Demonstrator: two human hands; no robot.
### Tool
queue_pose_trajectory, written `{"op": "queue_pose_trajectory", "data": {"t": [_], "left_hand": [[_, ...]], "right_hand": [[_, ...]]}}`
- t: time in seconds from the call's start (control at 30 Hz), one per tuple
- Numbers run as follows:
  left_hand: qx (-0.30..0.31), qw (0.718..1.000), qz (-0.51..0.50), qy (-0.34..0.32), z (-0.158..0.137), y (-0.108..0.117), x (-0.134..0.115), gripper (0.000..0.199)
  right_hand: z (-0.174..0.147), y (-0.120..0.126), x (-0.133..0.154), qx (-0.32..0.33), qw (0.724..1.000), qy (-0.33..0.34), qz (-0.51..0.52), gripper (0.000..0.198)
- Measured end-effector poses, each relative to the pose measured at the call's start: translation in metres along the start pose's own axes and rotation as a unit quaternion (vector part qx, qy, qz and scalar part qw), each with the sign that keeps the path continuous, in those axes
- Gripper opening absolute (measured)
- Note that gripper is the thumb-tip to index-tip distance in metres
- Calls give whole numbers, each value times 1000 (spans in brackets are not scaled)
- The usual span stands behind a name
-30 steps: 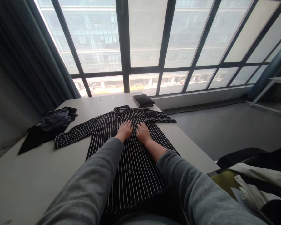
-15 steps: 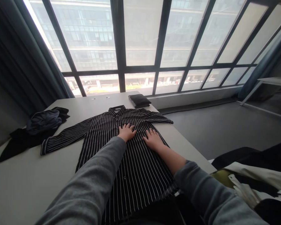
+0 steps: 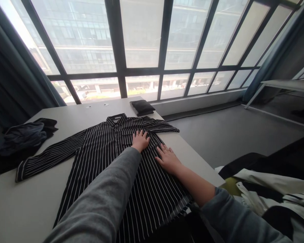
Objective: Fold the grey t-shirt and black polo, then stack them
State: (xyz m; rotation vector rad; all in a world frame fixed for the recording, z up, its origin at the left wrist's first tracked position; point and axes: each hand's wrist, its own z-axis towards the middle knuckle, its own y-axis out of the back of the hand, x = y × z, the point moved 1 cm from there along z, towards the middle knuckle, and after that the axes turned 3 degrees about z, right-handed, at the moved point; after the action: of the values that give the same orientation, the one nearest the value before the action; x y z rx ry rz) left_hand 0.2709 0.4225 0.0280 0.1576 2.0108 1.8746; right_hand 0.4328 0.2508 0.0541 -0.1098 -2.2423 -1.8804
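A black shirt with white stripes (image 3: 101,152) lies spread out, front up, with its collar toward the window. My left hand (image 3: 141,140) rests flat on the chest, fingers apart, close to the pocket. Lower and to the right, my right hand (image 3: 168,160) lies with fingers stretched out along the shirt's side edge. Neither hand grips the cloth. One sleeve reaches out to the left across the white table (image 3: 27,202); the other points right, past the table's edge. My left forearm hides part of the shirt's lower front.
A folded dark garment stack (image 3: 142,107) sits at the table's far right corner. Crumpled dark clothes (image 3: 22,136) lie at the left. Right of the table is a heap of clothes (image 3: 266,192). Beyond stand large windows and another white table (image 3: 288,84).
My left hand has slid right across the chest, and my right hand has moved out toward the shirt's side edge. The view has turned slightly right.
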Motion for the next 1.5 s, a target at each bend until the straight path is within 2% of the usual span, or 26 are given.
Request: {"op": "queue_pose_trajectory", "data": {"t": [0.13, 0.23, 0.4, 0.47, 0.6, 0.67, 0.8, 1.03, 1.17, 1.3, 1.5], "left_hand": [[3, 1000, -1, 3, -1, 1, 0, 75], [6, 1000, -3, 0, -3, 2, 1, 75], [-2, 1000, -8, 1, -3, 2, 1, 75], [-3, 1000, -11, 2, -3, 1, 1, 75], [0, 1000, -15, 2, -2, 1, 2, 75], [0, 1000, -16, 3, -2, 2, 2, 76], [2, 1000, -16, 3, -2, 2, 3, 76], [3, 1000, -14, 3, -2, 2, 3, 76], [2, 1000, -13, 4, -3, 4, 2, 76], [4, 1000, -14, 8, -5, 6, 0, 75], [-9, 1000, -17, 10, -6, 7, 0, 73]], "right_hand": [[-40, -12, 5, -2, 999, 46, 19, 77], [-82, -25, 2, -53, 995, 74, 40, 68], [-137, -24, -19, -166, 984, 22, 57, 50], [-153, -16, -26, -154, 985, 39, 69, 46], [-177, 0, -31, -61, 985, 134, 89, 61], [-182, 4, -32, -40, 984, 144, 97, 61], [-180, 6, -35, -35, 980, 157, 113, 47], [-173, -1, -33, -95, 979, 142, 109, 21], [-176, 2, -33, -119, 974, 141, 134, 22], [-181, 12, -34, -148, 962, 177, 147, 22], [-188, 33, -29, -132, 954, 233, 137, 22]]}}
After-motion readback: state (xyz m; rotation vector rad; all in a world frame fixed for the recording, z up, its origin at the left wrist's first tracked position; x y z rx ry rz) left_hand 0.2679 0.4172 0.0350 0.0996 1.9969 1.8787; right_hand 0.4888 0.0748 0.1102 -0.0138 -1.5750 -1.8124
